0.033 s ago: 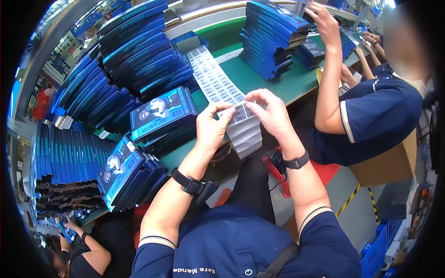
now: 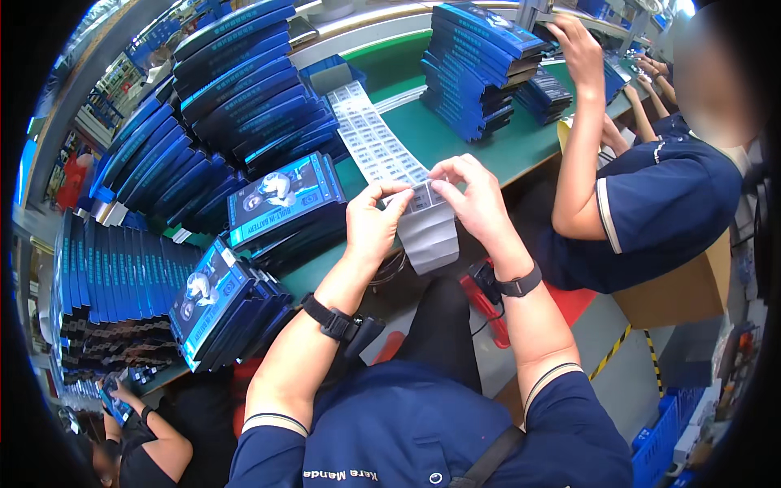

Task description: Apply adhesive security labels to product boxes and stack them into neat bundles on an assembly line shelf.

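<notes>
A white strip of printed labels (image 2: 376, 138) is held near the edge of a green tabletop (image 2: 508, 150), its sides pinched between thumb and fingers of the left hand (image 2: 372, 225) and right hand (image 2: 478, 199); blue boxes (image 2: 244, 81) are stacked on the tabletop.

Label strip (image 2: 373, 134) on table (image 2: 411, 124), between box stacks (image 2: 244, 85)

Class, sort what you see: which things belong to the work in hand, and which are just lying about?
In use:
- left hand and right hand, fingers pinching
- label strip, between them

Seemingly lying about, untouched by these hands:
- stacked blue boxes, role unclear
- brown carton
- blue crate
</notes>
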Demonstrator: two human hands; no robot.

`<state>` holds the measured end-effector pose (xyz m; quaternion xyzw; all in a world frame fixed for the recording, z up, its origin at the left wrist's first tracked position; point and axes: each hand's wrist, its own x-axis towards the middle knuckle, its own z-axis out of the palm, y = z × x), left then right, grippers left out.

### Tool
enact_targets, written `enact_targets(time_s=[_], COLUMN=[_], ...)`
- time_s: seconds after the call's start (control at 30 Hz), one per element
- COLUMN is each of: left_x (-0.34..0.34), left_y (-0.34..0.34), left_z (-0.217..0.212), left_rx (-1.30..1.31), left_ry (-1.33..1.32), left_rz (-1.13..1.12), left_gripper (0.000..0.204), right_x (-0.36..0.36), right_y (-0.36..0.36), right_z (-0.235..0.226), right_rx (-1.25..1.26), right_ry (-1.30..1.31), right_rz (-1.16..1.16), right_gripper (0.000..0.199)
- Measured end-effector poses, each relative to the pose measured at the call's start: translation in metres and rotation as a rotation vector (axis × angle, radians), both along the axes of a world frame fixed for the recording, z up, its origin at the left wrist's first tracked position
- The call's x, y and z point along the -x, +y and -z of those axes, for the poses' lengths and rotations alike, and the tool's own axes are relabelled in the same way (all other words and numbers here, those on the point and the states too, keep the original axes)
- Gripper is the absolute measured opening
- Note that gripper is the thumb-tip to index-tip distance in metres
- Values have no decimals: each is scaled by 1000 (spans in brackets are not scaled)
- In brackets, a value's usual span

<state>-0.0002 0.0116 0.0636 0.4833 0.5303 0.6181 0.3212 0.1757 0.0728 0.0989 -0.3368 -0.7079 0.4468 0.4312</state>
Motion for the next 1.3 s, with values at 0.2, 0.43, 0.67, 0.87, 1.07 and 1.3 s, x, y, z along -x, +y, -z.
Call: enact_targets(time_s=[0.2, 0.43, 0.67, 0.87, 1.07, 1.3], left_x=[-6, -6, -3, -4, 1, -1], left_y=[13, 23, 25, 21, 24, 26], left_z=[9, 43, 47, 43, 59, 59], left_rx=[171, 82, 209, 287, 338, 327], left_ry=[61, 445, 163, -29, 69, -12], left_rz=[-27, -131, -92, -59, -79, -88], left_gripper=[18, 25, 28, 26, 29, 33], right_x=[2, -7, -10, -15, -10, 0], right_y=[11, 20, 20, 12, 21, 21], right_z=[13, 28, 44, 50, 32, 46], right_rx=[-592, -631, -879, -910, -638, -820], right_ry=[-407, -372, -502, -482, -201, -551], right_rz=[279, 336, 322, 256, 374, 204], right_gripper=[19, 15, 19, 19, 21, 20])
